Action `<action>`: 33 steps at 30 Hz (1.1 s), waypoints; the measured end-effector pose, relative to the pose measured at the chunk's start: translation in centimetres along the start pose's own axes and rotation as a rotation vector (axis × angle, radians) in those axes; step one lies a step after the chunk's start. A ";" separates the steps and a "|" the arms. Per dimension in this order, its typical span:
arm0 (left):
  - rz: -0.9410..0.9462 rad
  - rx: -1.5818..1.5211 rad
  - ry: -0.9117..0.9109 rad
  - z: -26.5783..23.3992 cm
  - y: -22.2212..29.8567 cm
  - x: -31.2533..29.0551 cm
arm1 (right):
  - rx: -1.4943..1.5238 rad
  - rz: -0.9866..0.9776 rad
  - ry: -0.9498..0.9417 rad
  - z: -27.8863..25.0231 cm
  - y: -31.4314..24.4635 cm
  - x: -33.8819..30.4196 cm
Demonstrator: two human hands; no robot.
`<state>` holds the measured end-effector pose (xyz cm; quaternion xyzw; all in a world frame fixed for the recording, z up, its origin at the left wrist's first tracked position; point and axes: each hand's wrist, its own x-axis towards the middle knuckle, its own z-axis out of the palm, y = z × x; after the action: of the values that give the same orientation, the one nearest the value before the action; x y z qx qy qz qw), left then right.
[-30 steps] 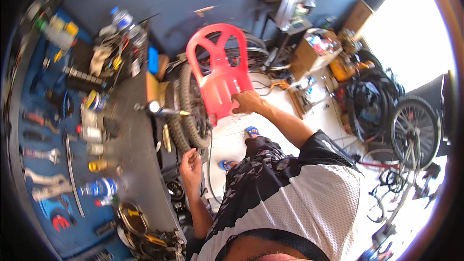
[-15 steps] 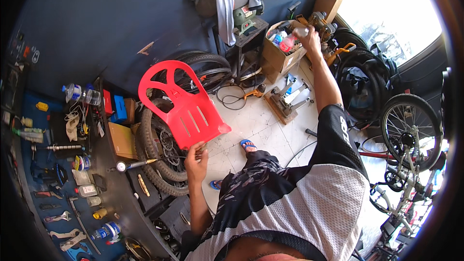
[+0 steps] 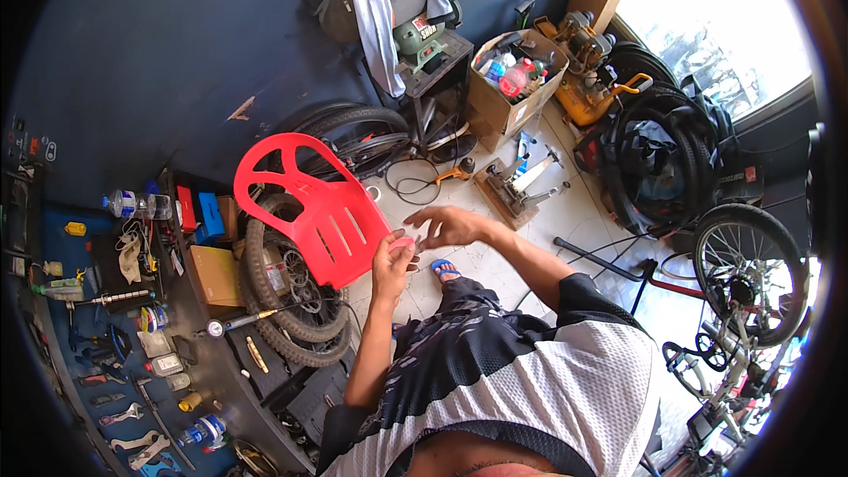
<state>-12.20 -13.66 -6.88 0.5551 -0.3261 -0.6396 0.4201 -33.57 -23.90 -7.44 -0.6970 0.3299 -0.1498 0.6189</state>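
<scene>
L hand (image 3: pixel 391 270) & R hand (image 3: pixel 458 225) nearly meeting by red chair (image 3: pixel 329 200).
L's fingers curl in toward thumb, R's loosely spread; can't tell if anything small's pinched. Prob. held close so fingertips can work tog. Chair's just past L hand, contact unclear. Bike wheels (image 3: pixel 254 269) sit by bench (image 3: pixel 212 367), prob. to save floor rm; carton (image 3: pixel 499 117) prob. keeps loose bottles (image 3: pixel 516 79) tog.

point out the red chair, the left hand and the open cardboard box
Red chair (image 3: pixel 318 202): head view, solid area above slots.
Left hand (image 3: pixel 390 268): head view, its middle.
Open cardboard box (image 3: pixel 488 109): head view, side wall.
</scene>
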 end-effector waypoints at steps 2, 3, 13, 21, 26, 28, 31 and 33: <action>-0.065 -0.060 0.007 0.0 0.0 0.6 | -0.026 -0.083 -0.075 0.9 -1.5 0.2; -0.097 -0.091 0.012 -0.1 0.1 0.7 | -0.078 -0.074 -0.078 1.0 -1.9 0.2; -0.191 -0.132 0.057 -3.0 -1.6 -0.7 | -0.402 0.070 0.317 -14.0 4.2 2.4; -0.253 -0.281 0.380 -12.4 -8.2 -10.2 | -0.041 0.537 0.918 -23.6 22.5 2.9; -0.230 -0.435 0.494 -16.7 -11.7 -16.2 | 0.478 0.457 0.321 0.8 25.2 9.8; -0.137 -0.393 0.512 -18.3 -12.5 -17.9 | -0.485 0.598 -0.019 12.9 21.2 13.9; -0.082 -0.337 0.628 -21.9 -12.9 -21.8 | -0.849 -0.011 -0.475 29.7 12.6 17.2; -0.025 -0.343 0.691 -24.5 -13.3 -24.8 | -0.887 -0.071 -0.661 39.0 6.4 18.7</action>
<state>10.35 15.62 -11.96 0.6635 -0.0468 -0.4654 0.5839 2.54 -6.27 -24.70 -0.9114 0.1257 0.2095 0.3311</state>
